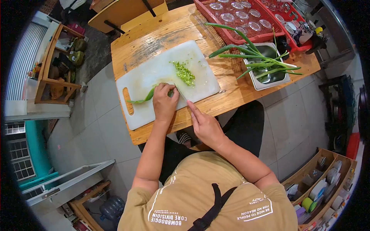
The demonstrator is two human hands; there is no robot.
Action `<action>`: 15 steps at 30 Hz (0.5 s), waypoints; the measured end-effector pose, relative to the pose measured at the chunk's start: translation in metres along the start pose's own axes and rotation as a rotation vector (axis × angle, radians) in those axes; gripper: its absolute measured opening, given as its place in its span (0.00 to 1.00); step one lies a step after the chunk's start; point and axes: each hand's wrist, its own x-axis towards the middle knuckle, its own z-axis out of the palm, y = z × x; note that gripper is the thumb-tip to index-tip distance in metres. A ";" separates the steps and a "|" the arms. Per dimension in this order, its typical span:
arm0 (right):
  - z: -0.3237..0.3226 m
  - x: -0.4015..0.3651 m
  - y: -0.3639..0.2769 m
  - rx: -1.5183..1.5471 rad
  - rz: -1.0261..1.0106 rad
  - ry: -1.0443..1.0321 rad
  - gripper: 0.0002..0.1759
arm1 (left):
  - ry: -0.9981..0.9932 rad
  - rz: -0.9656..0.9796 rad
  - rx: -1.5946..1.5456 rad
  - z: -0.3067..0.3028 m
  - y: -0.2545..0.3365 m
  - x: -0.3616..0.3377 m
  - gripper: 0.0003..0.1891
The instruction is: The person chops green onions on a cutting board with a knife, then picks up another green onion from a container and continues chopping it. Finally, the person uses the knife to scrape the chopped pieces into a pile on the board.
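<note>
My left hand (165, 101) presses down on a green onion (144, 98) on the white cutting board (140, 79), its fingers curled over the stalk. Leafy ends of the stalk stick out to the left of the hand. My right hand (206, 127) grips a knife (182, 93), whose thin blade lies close beside the left fingertips; its handle is mostly hidden in my fist. Chopped green onion (184, 74) is heaped on the board just beyond the blade. More whole green onions (262, 57) rest across a metal container (283, 82) at the right.
The board lies on a wooden table (138, 42). A red crate (214, 25) of upturned glasses stands at the far right, beside a second red basket (298, 48) with assorted items. A wooden bench (125, 15) is behind the table. Shelves with goods (323, 184) stand at lower right.
</note>
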 end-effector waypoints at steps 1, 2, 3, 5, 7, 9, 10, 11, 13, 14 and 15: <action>0.001 0.004 0.000 -0.016 0.011 -0.017 0.32 | -0.004 -0.009 0.000 0.001 -0.001 0.001 0.05; 0.002 0.007 0.000 -0.030 0.024 -0.034 0.31 | -0.010 -0.017 0.000 0.002 -0.002 0.001 0.05; 0.007 0.012 0.002 -0.025 0.029 -0.031 0.31 | -0.018 -0.015 0.002 0.002 -0.002 0.000 0.05; 0.016 0.019 0.007 -0.015 0.004 0.048 0.30 | -0.022 -0.032 -0.021 0.002 -0.003 0.000 0.06; 0.011 0.014 0.002 -0.024 0.014 0.022 0.30 | -0.027 -0.038 -0.021 0.001 -0.003 -0.001 0.06; 0.006 0.006 -0.002 -0.034 0.020 -0.008 0.31 | -0.027 -0.047 -0.020 0.001 -0.003 -0.001 0.06; 0.003 0.001 -0.003 -0.036 0.028 -0.013 0.31 | -0.016 -0.041 -0.029 0.001 -0.003 -0.001 0.06; 0.001 -0.001 -0.004 -0.039 0.038 -0.016 0.31 | -0.006 -0.035 -0.039 0.002 -0.003 -0.001 0.06; 0.003 0.002 -0.002 -0.040 0.028 -0.005 0.32 | -0.012 -0.037 -0.042 0.002 -0.004 -0.001 0.06; 0.005 0.005 -0.001 -0.041 0.020 0.007 0.32 | -0.018 -0.038 -0.043 0.002 -0.004 -0.001 0.06; 0.008 0.010 0.002 -0.039 0.022 0.013 0.32 | -0.022 -0.033 -0.043 0.002 -0.003 -0.001 0.06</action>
